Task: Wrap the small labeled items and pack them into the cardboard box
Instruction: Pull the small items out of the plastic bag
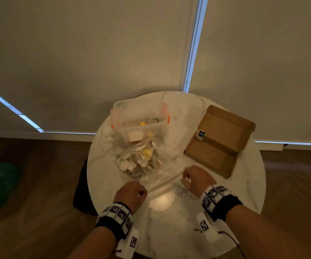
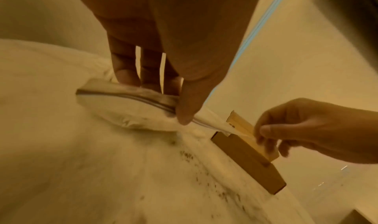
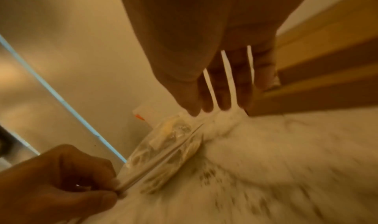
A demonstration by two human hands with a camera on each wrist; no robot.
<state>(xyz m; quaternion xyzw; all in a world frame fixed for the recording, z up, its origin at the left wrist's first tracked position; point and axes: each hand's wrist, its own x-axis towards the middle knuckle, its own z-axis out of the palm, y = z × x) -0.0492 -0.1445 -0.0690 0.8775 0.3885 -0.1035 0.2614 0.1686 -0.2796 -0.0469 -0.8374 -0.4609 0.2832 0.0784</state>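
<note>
— What's nearest you?

— My two wrists with their marker bands, and just past them my left hand (image 1: 132,193) and right hand (image 1: 195,181), both low over the near part of the round marble table (image 1: 244,199).

— What are they doing?

— Each pinches one end of the zip edge of a clear plastic bag (image 1: 137,159). My left thumb and fingers are curled on the strip's left end; my right fingertips grip the right end. The strip is pulled taut between them.

— Which way does it run?

— Its long axis goes left to right across me, the right end a little farther away. The body of the bag stretches away from that edge, toward the far side of the table, lying flat. Pale wrapped pieces and something yellow show inside; I cannot tell them apart.

— And beyond it?

— The bag's far end touches a clear tub with orange clips (image 1: 139,116). To my right lies the open cardboard box (image 1: 220,141), lid folded back, with a small labeled item (image 1: 200,135) standing at its left edge. Dark crumbs (image 1: 180,212) dot the marble near my right wrist.
</note>
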